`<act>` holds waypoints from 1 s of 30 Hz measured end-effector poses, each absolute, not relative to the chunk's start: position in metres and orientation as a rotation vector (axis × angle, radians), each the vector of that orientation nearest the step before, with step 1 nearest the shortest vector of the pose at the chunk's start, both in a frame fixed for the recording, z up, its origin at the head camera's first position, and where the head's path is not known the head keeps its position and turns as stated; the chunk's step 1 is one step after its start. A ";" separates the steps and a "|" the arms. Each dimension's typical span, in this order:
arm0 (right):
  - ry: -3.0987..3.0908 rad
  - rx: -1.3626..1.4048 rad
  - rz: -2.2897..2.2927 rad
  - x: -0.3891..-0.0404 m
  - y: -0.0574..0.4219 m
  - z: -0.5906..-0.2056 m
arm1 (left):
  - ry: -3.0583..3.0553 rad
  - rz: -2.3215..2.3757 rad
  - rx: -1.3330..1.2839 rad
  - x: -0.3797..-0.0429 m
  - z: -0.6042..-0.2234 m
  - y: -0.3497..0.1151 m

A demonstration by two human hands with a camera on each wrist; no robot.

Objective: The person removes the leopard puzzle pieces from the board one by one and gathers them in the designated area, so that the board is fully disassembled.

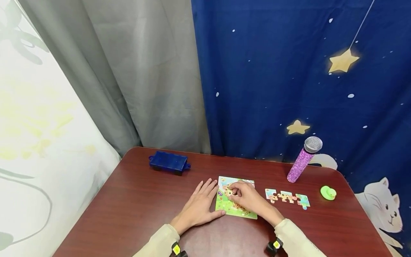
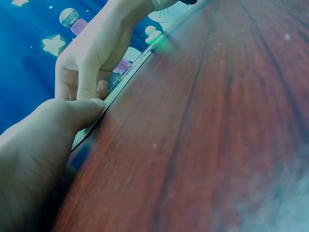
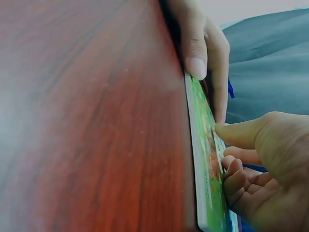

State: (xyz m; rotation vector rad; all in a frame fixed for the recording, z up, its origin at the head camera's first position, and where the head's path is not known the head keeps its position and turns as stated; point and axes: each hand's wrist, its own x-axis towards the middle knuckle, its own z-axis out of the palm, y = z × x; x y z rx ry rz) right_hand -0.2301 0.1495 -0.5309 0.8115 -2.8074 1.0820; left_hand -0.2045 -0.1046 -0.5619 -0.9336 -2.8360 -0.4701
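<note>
A square jigsaw puzzle [image 1: 236,213] in a thin tray lies on the table, showing a spotted cartoon animal on green grass. My left hand [image 1: 201,205] rests flat along its left side, fingers straight, the thumb on the tray's lower left corner. Over the middle of the picture, my right hand [image 1: 248,196] pinches at a puzzle piece with thumb and forefinger, the other fingers curled; the fingers mostly hide that piece. In the right wrist view the fingertips of the right hand [image 3: 270,164] touch the puzzle's surface [image 3: 205,159]. Loose puzzle pieces [image 1: 287,196] lie in a row to the right.
A purple glitter microphone [image 1: 300,166] stands at the back right, near a green toy duck [image 1: 328,192]. A dark blue toy wagon [image 1: 169,161] sits at the back left. Curtains [image 1: 160,71] hang behind the brown table [image 1: 128,214].
</note>
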 end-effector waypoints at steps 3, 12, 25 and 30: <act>-2.839 0.810 1.070 -0.231 0.148 -0.529 | -2.835 -0.475 -0.939 -0.204 -0.561 -0.106; -2.803 0.787 1.064 -0.241 0.152 -0.553 | -2.816 -0.484 -0.952 -0.204 -0.562 -0.103; -2.864 0.745 1.022 -0.228 0.135 -0.532 | -2.816 -0.496 -0.938 -0.204 -0.565 -0.107; -2.941 0.683 0.976 -0.225 0.131 -0.523 | -2.836 -0.489 -0.927 -0.205 -0.565 -0.105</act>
